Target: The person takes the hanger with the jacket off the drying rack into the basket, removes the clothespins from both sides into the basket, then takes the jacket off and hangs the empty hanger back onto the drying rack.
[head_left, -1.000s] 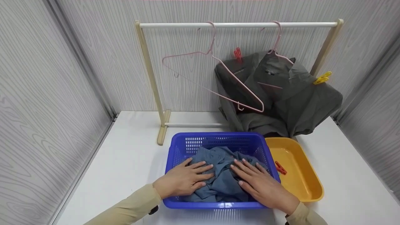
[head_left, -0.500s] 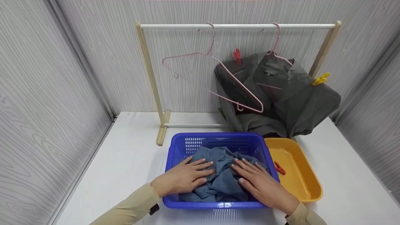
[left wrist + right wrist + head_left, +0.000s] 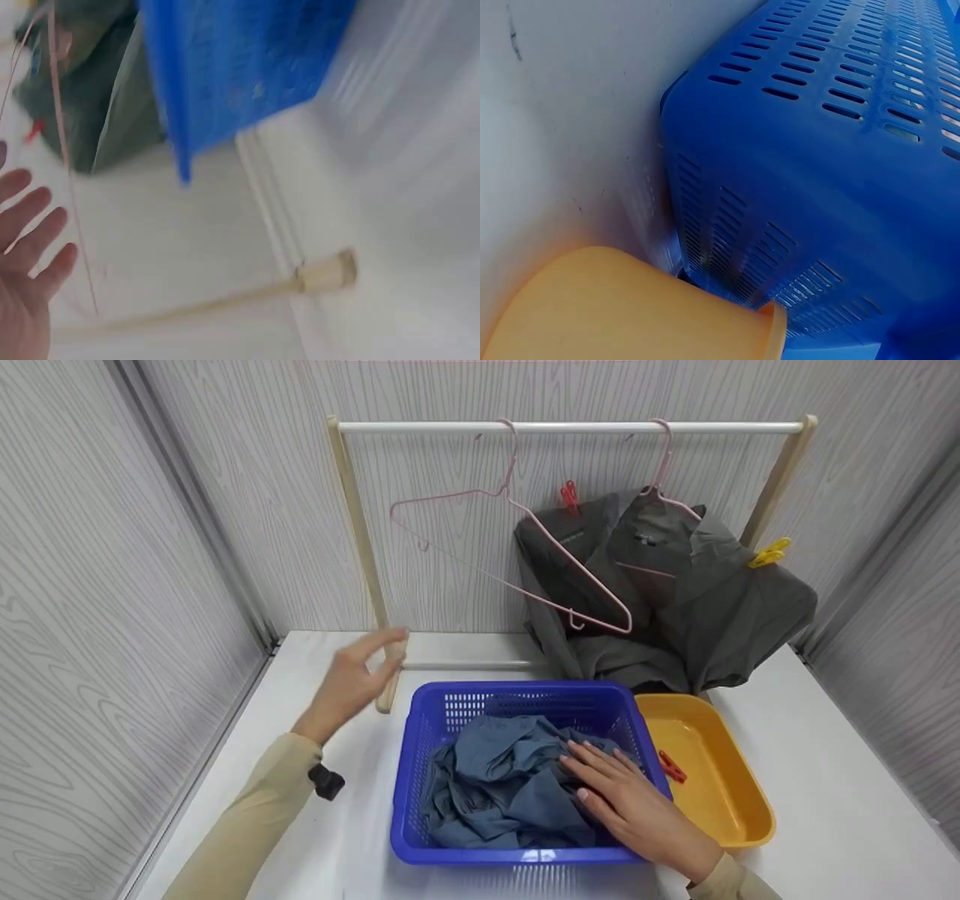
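In the head view my left hand (image 3: 352,679) is raised left of the blue basket (image 3: 525,856), near the rack's left foot, holding nothing. The left wrist view shows that hand (image 3: 30,259) with fingers spread, close to a bare pink hanger (image 3: 60,112). My right hand (image 3: 637,802) rests with straight fingers on a crumpled blue-grey garment (image 3: 502,787) inside the basket. The right wrist view shows the basket's slotted wall (image 3: 795,165) but not the right hand. From the rack's white bar (image 3: 585,427) hangs the bare pink hanger (image 3: 570,556).
A dark grey garment (image 3: 720,607) hangs on a second pink hanger (image 3: 664,461), with a red clothespin (image 3: 569,498) and a yellow clothespin (image 3: 770,553) on it. Right of the basket, a yellow tub (image 3: 739,780) holds a red clothespin (image 3: 672,766).
My left hand has lifted off the blue-grey garment and moved up and left, out of the basket. The right hand has stayed on the garment.
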`<control>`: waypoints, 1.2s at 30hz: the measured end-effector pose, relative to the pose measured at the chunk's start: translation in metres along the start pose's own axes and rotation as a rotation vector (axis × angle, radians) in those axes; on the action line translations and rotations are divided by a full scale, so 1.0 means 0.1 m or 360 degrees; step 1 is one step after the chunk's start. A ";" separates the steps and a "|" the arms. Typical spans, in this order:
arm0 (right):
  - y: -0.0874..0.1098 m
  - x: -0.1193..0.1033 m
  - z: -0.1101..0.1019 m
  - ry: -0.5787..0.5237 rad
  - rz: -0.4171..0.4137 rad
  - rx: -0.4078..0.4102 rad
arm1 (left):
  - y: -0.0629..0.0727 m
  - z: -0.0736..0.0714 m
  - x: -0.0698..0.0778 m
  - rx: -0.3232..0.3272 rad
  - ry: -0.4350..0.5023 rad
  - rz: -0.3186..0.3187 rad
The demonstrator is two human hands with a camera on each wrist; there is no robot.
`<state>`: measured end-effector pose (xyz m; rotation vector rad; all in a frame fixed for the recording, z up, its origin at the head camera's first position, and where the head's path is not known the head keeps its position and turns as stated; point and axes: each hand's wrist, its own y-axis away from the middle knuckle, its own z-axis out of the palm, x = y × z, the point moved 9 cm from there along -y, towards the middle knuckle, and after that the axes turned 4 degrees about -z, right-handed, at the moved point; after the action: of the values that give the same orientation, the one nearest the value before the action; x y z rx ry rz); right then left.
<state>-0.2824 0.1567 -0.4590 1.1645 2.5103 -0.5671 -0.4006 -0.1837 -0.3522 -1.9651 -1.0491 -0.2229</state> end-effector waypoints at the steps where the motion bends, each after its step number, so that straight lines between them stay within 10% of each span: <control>1: 0.00 0.00 0.00 -0.0007 0.0002 0.0001 | -0.08 -0.14 -0.08 0.0124 0.0016 -0.0032; 8: 0.01 0.02 0.01 -0.0045 0.0011 -0.0004 | -0.44 -0.54 -0.66 0.0472 0.0142 -0.0458; 17: 0.00 0.01 0.03 -0.0045 0.0022 -0.0018 | -0.68 -0.29 -1.13 0.0314 0.0537 -0.0837; 29: 0.01 0.02 -0.11 -0.0155 0.0016 0.0123 | -0.80 -0.20 -1.25 0.0317 0.0259 -0.0954; 36: 0.08 0.21 -0.81 -0.0168 -0.0041 0.0420 | -0.81 -0.15 -1.24 0.0296 0.0262 -0.0983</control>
<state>-0.2990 0.2140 -0.3992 1.1570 2.4168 -0.9644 -0.5358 -0.2469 -0.3563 -1.3876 -1.4831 -0.5876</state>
